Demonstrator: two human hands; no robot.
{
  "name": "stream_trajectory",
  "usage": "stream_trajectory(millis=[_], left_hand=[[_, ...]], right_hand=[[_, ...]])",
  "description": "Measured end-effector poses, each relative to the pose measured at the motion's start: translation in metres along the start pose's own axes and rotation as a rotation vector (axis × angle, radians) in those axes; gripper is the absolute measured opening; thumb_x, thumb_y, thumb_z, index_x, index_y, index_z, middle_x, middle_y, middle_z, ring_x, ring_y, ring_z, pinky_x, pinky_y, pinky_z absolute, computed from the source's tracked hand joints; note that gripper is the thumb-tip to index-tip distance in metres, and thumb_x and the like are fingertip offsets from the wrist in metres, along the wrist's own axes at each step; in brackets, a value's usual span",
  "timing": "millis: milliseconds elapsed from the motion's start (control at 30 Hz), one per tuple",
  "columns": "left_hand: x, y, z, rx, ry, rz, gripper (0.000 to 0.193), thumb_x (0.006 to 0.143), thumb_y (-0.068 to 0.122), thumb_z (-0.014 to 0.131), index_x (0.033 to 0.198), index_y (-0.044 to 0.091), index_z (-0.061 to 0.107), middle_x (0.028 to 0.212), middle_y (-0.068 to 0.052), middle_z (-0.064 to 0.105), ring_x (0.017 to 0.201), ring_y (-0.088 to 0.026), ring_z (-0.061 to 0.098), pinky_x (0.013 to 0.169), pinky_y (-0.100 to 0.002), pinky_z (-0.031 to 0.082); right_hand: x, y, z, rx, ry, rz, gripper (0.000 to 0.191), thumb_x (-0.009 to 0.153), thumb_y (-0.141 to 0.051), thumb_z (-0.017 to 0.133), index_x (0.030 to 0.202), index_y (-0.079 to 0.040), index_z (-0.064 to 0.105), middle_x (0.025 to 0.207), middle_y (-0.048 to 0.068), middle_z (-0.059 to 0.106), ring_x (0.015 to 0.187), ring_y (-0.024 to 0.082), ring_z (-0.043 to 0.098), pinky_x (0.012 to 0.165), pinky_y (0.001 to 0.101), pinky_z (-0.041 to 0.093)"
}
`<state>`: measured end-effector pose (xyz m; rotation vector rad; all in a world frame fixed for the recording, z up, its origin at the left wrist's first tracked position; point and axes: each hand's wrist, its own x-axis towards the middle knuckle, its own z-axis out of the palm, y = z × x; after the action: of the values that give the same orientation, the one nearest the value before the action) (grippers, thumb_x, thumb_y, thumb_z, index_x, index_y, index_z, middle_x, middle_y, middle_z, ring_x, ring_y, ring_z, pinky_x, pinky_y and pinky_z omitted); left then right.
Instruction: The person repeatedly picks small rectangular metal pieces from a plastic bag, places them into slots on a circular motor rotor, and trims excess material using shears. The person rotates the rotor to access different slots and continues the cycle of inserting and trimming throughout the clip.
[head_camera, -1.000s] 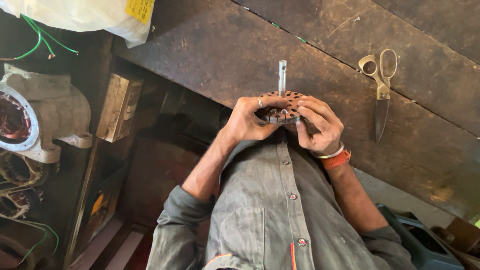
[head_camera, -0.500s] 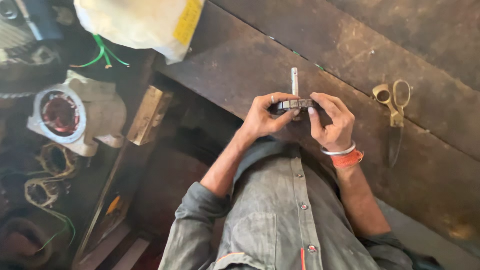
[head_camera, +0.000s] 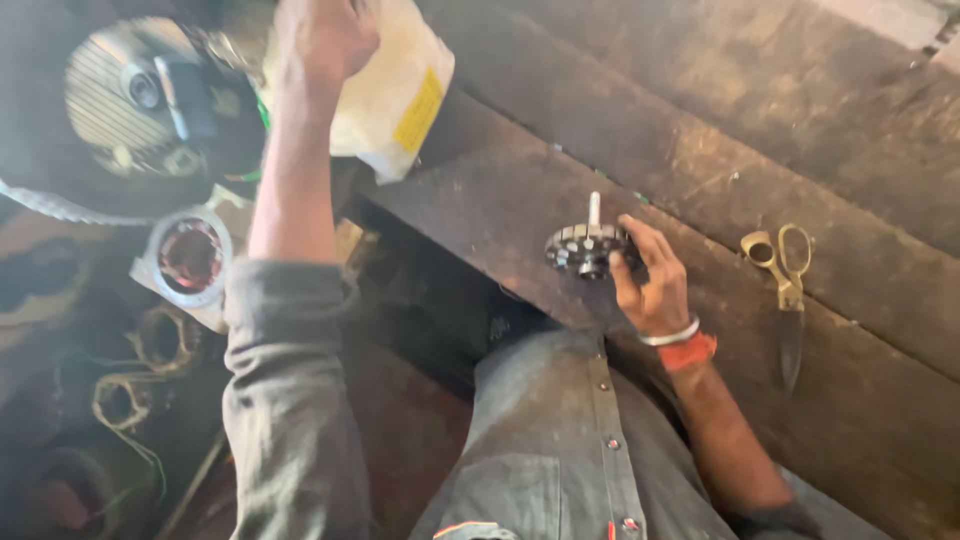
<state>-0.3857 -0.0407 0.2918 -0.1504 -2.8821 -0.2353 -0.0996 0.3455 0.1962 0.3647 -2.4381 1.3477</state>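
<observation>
While pinched at its rim between thumb and fingers of right hand (head_camera: 655, 288), slotted rotor (head_camera: 583, 248) held, shaft upright, over wooden bench (head_camera: 520, 190) at centre frame. Left hand (head_camera: 320, 40) raised against white plastic bag (head_camera: 395, 90), upper left; finger state lost to blur.

Rotor (head_camera: 585, 248): dark grey metal, pale silver shaft.
Scissors (head_camera: 783, 285): brass-yellow handles, dark blades.
Bag (head_camera: 385, 85): white, with a yellow label.
Workbench (head_camera: 700, 130): dark brown, worn planks.
Shirt (head_camera: 540, 450): faded grey, red stitching at the placket.
Wrist bands (head_camera: 682, 345): one white, one orange-red.
Fan grille (head_camera: 115, 95): silver, fine parallel ribs.
Motor housing (head_camera: 190, 255): white ring, copper-red windings.
</observation>
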Motion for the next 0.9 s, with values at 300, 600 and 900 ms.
stream_trajectory(millis=[300,600,900], left_hand=[[0.046,0.004,-0.017,0.231,-0.412,-0.092,0.039,0.073,0.036,0.083,0.097,0.006,0.078,0.102,-0.022,0.075,0.097,-0.039,0.072,0.087,-0.046,0.057],[0.039,0.001,-0.018,0.118,-0.583,-0.128,0.054,0.071,0.047,0.085,0.108,0.008,0.078,0.105,-0.02,0.074,0.099,-0.039,0.071,0.088,-0.046,0.056],[0.028,-0.003,0.002,0.146,-0.504,-0.041,0.052,0.073,0.047,0.085,0.106,0.007,0.079,0.102,-0.022,0.073,0.096,-0.041,0.07,0.086,-0.048,0.055]], right_hand=[[-0.064,0.011,-0.009,-0.099,0.196,0.171,0.021,0.101,-0.013,0.069,0.118,-0.002,0.069,0.115,0.017,0.072,0.104,0.031,0.071,0.09,0.0368,0.055],[-0.072,0.024,-0.007,-0.027,0.261,0.307,0.011,0.101,-0.009,0.069,0.108,0.0,0.071,0.097,0.012,0.073,0.084,0.023,0.071,0.074,0.0315,0.054],[-0.067,0.024,-0.007,-0.026,0.258,0.285,0.011,0.1,-0.006,0.069,0.109,0.001,0.072,0.099,0.013,0.072,0.086,0.021,0.071,0.078,0.0313,0.056]])
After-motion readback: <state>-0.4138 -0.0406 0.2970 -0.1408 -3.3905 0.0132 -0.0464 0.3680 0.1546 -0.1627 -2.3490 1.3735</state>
